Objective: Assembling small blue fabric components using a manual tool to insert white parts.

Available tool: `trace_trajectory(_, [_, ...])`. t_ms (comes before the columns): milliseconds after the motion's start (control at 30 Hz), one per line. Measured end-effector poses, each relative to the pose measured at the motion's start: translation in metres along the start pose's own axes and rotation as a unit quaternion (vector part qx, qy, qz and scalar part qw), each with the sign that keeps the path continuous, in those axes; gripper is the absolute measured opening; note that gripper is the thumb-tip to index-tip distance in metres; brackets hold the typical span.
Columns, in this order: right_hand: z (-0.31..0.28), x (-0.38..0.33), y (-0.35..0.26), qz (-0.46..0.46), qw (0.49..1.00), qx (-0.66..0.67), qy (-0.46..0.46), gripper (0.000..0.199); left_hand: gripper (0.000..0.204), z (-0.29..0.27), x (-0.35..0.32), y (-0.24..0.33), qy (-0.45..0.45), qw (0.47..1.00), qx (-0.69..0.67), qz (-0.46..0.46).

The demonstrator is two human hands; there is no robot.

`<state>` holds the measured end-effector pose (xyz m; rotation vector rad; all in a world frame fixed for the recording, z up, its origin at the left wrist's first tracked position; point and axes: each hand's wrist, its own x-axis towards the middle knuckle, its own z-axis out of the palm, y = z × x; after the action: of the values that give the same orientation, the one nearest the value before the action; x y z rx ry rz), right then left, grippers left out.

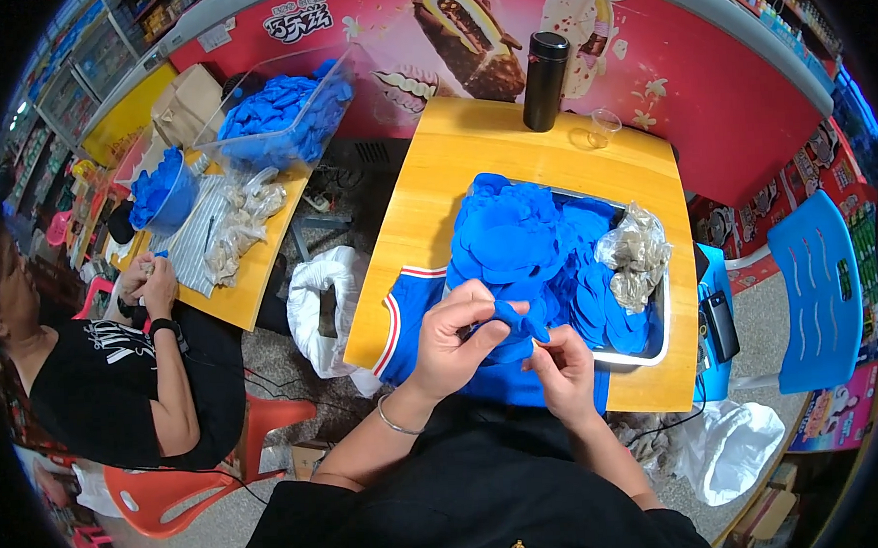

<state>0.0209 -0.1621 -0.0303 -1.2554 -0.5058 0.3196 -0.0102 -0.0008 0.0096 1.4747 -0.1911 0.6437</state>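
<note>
A blue piece of soft fabric is pinched between my two hands, held above the near edge of the wooden table. My left hand, with a silver bangle at its wrist, grips the fabric's left side between thumb and fingers. On the right side, my right hand pinches the same piece. Just beyond them, a white-rimmed tray holds a heap of flat, rounded blue fabric pieces. Clear bags of beige pieces rest on its right side. Under my hands lies a blue cloth with red-and-white trim.
A black bottle and a clear cup stand at the table's far edge. At left, another person works at a second table with a clear bin of blue pieces. A blue chair stands right; a white bag sits between the tables.
</note>
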Motion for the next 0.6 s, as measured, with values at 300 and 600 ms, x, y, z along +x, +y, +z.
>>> trace_trajectory(300, [0.006,-0.005,-0.009,-0.023,0.999,-0.036,0.017,0.004,0.021,-0.008,0.004,0.009,-0.023,0.998,0.039,0.042])
trace_trajectory(600, [-0.002,-0.008,-0.011,0.121,0.977,0.14,-0.104,0.006,0.016,-0.007,0.004,0.025,-0.067,0.994,0.058,0.064])
